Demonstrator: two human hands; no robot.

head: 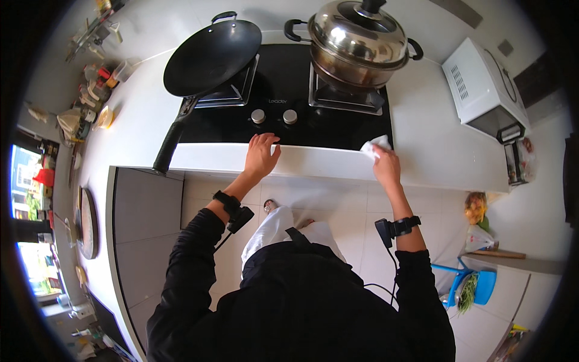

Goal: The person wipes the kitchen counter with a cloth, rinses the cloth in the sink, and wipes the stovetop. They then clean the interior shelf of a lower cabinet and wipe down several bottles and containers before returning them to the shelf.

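My right hand [387, 166] grips a crumpled white cloth or tissue [376, 145] at the front right corner of the black gas cooktop [217, 131]. Over the cooktop's front edge, below two silver knobs [290, 116], my left hand [261, 154] holds nothing, its thumb apart from the bent fingers. A dark wok [212, 56] rests tilted on the left burner, its long handle [168, 147] reaching past the counter's front edge. On the right burner stands a lidded steel pot [357, 61] with black side handles and brownish stains.
A white microwave [481, 86] stands on the white counter [434, 149] at right. Bottles and jars [95, 88] line the left wall near a small bowl [106, 117]. A round cutting board [88, 222] lies farther down. Green vegetables [468, 292] sit by a blue stool [486, 287] at lower right.
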